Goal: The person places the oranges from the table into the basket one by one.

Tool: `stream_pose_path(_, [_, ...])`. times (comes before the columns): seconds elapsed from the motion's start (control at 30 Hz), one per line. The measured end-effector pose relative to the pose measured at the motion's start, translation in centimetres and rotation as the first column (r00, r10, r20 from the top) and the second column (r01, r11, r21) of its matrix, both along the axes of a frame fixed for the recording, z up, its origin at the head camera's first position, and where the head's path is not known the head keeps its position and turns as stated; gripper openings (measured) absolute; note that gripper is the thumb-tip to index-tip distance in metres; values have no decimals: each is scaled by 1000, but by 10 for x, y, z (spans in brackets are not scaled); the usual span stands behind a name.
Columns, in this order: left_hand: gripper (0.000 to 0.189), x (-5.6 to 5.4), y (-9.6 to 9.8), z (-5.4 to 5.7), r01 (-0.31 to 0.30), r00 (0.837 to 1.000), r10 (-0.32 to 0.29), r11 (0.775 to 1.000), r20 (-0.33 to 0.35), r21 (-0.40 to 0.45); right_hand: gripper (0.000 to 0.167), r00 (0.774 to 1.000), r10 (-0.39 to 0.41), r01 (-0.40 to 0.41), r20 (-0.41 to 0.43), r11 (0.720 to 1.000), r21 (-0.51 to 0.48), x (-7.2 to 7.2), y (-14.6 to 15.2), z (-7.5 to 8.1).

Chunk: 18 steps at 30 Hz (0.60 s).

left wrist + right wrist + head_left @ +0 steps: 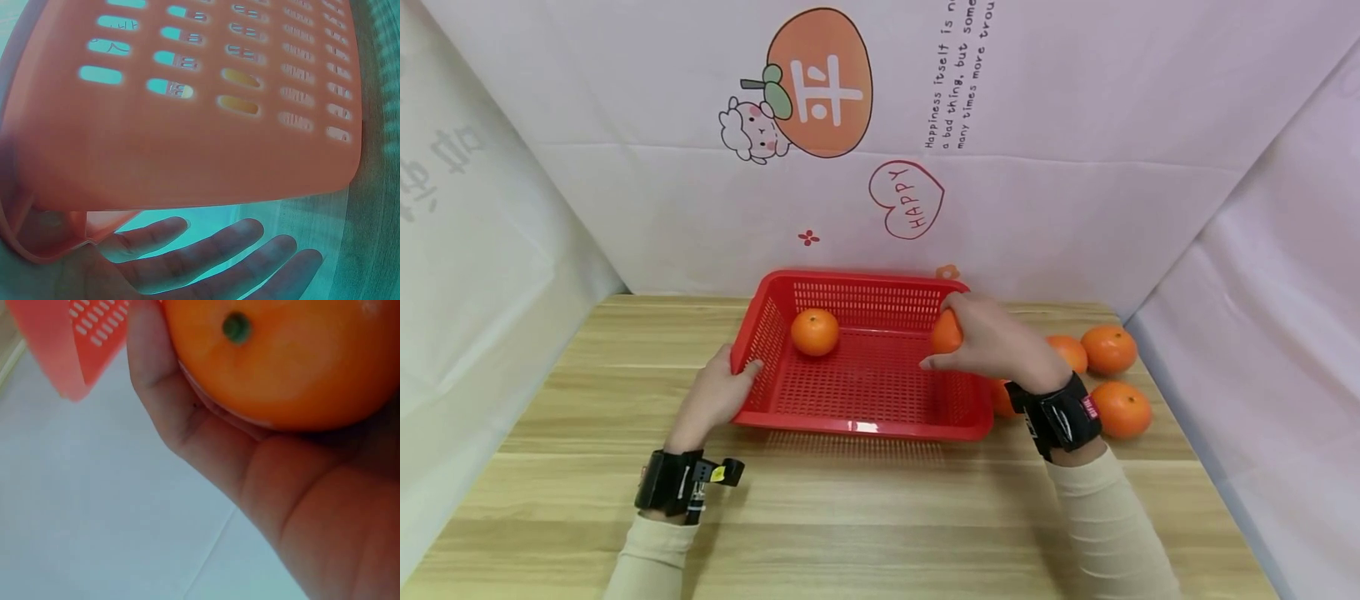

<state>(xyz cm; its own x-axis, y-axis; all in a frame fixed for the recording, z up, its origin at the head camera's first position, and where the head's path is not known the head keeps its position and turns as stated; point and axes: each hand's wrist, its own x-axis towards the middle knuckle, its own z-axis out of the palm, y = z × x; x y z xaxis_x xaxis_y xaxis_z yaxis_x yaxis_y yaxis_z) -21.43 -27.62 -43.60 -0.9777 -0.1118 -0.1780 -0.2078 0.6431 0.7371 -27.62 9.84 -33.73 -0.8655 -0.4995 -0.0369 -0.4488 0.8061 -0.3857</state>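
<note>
A red plastic basket (857, 429) with slotted walls stands on the wooden table. At its left end my left hand (718, 390) holds the rim, thumb over the inner side. The left wrist view shows the fingers (206, 253) spread outside the slotted wall (175, 156). One orange mandarin (815, 332) lies inside, near the back left corner. Over the basket's right end, my right hand (985, 340) grips another mandarin (947, 332). Seen from the right wrist, that mandarin (281, 362) has a green stem end and rests against the palm and curled fingers.
Several more mandarins (1120, 409) lie on the table to the right of the basket, some partly hidden behind the right hand and wrist. A white printed cloth (1037, 208) hangs behind the table (850, 525), and white cloth rises at both sides.
</note>
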Motion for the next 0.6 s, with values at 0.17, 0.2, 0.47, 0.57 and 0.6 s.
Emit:
stream_pose_path(0.17, [50,0,0,0,-4,1000,4,1000,3,4,81,1000,17,-16,-19,999,52,-1,-10,-3])
stream_pose_path(0.2, [50,0,0,0,-4,1000,4,1000,3,4,83,1000,20,-18,-20,998,55,-1,-12,-3])
stream_pose_path(0.47, [52,1,-1,0,-6,1000,6,1000,6,13,83,998,64,-64,-11,997,33,-2,-27,-2])
stream_pose_path(0.57, [53,1,0,0,-4,1000,4,1000,7,9,85,998,66,-66,-8,997,39,-3,-31,-3])
stream_pose_path(0.6, [53,1,0,0,-3,1000,3,1000,8,9,87,998,65,-64,-10,997,47,-4,-32,-4])
